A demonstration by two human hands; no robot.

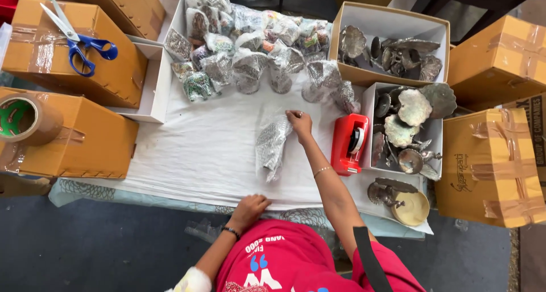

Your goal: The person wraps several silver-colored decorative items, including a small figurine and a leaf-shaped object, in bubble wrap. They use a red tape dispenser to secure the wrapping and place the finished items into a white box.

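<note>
Right hand (300,123) pinches the top of a clear plastic packet (271,146) lying mid-counter on the white cloth (199,150), while left hand (250,208) rests flat, empty, steadying at the near edge.

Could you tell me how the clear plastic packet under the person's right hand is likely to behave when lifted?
The clear plastic packet of silvery pieces looks crumpled, so it would probably sag. Its glossy film may be slippery. The right hand pinches only its top corner, so the contents would likely slide downward.
</note>
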